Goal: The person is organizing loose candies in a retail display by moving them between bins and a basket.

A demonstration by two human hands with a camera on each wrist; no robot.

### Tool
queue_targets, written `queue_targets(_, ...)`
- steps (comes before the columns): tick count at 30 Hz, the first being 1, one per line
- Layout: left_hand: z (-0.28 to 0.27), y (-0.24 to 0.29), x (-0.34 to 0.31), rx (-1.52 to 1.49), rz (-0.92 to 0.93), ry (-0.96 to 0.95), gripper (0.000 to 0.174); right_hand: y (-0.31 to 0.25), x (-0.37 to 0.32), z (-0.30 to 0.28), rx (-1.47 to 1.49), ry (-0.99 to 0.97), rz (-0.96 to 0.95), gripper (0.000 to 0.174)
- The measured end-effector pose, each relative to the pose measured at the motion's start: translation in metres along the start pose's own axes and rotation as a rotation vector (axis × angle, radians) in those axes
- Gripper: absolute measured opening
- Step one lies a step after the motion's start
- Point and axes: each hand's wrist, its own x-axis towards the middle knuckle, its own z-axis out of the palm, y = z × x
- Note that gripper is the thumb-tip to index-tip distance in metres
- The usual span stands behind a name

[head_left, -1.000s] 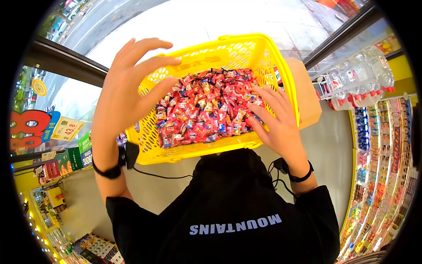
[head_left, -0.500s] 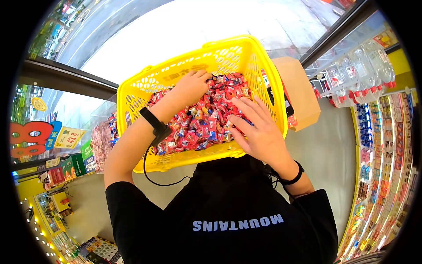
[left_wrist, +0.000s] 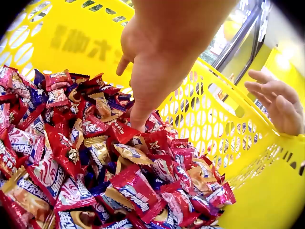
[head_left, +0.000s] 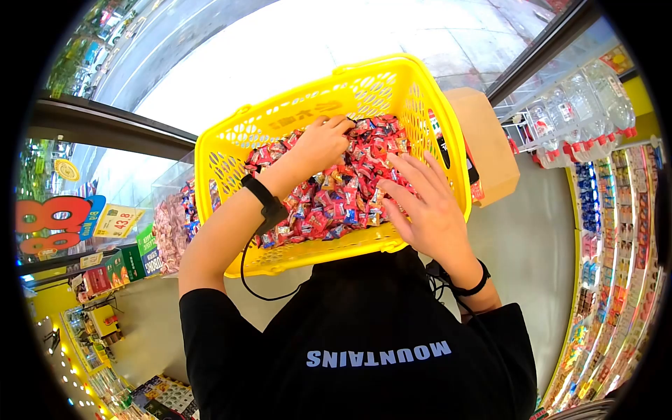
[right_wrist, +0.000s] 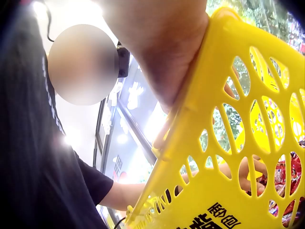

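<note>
A yellow perforated plastic basket [head_left: 280,126] holds a heap of small wrapped candies [head_left: 336,203], mostly red with some blue and gold. My left hand [head_left: 323,145] reaches down into the heap near the far side. In the left wrist view its thumb [left_wrist: 141,107] touches red wrappers; most of its other fingers are hidden, so I cannot tell whether they hold a candy. Over the near right rim lies my right hand [head_left: 428,210], fingers spread and extended above the candies. The right wrist view shows its wrist [right_wrist: 164,52] close to the basket's wall.
A brown cardboard box [head_left: 486,147] stands right of the basket. Pink and red packets [head_left: 173,224] lie to its left. Clear bottles [head_left: 581,112] and stocked shelves [head_left: 623,266] line the right side. Price signs [head_left: 119,220] stand at left, with pavement [head_left: 280,49] beyond.
My left hand has come down from above the basket's left side into the candies, then stayed there. My right hand remains at the near right rim. Basket and hands shift slightly in view.
</note>
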Motion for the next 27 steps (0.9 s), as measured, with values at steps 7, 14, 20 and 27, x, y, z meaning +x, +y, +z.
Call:
queue_targets(7,-0.039,0.007,0.004,-0.115,-0.015,-0.009,0.021,0.001,-0.001,-0.002,0.023,-0.004,-0.002,0.028)
queue_targets(14,-0.129,0.049,-0.01,-0.366,-0.145,0.289,0.011,0.002,0.0,0.0,-0.008,-0.007,0.076,0.036)
queue_targets(20,-0.154,0.105,-0.034,-0.493,-0.234,0.332,0.016,0.001,0.001,-0.004,0.073,-0.015,0.085,0.044)
queue_targets(27,-0.169,0.132,-0.054,-0.48,-0.272,0.321,0.021,0.009,0.0,-0.005,0.195,-0.032,-0.063,0.037)
